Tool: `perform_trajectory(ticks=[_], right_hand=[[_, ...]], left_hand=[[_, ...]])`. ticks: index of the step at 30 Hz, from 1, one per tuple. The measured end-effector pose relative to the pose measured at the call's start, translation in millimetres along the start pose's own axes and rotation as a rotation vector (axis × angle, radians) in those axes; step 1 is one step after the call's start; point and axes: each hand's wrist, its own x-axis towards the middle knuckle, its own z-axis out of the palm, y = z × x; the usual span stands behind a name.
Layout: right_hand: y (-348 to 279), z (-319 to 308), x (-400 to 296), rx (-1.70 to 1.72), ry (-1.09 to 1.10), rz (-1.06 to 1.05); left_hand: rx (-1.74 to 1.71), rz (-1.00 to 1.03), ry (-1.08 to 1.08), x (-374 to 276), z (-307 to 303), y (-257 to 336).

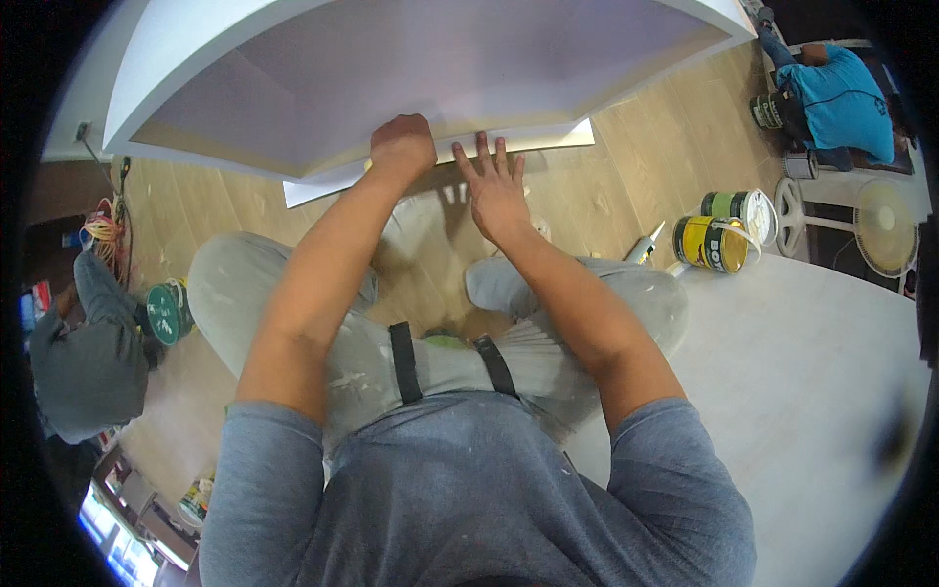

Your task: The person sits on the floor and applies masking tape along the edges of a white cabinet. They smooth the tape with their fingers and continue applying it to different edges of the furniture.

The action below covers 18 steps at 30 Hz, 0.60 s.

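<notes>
A large white box-like unit [440,66] with a recessed, greyish inner face stands before me. A narrow white board strip [323,186] runs along its near lower edge, close to the wood-look floor [557,198]. My left hand [404,145] is curled at this edge; a small yellowish bit shows beside it, and the curled fingers hide whatever may be inside. To its right, my right hand [497,187] lies with fingers spread, fingertips on the strip. It grips nothing.
At right are a caulking tube [645,248], a yellow-and-black paint bucket [710,244], a green-and-black bucket [739,213], a fan [886,220] and a large pale panel [792,367]. A green-lidded bucket [166,313] stands left. Co-workers sit left [88,367] and right [840,103].
</notes>
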Motion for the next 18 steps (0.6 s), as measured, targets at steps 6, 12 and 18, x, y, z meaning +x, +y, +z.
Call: perform_trajectory(ticks=[6, 12, 18], right_hand=[[1, 3, 0, -0.024, 0.002, 0.001], [-4, 3, 1, -0.096, -0.053, 0.041], [-4, 3, 0, -0.084, -0.088, 0.061]], left_hand=[[0.026, -0.023, -0.033, -6, -8, -2], [-0.270, 0.191, -0.218, -5, -15, -48], [-0.279, 0.283, -0.094, -46, -31, -79]])
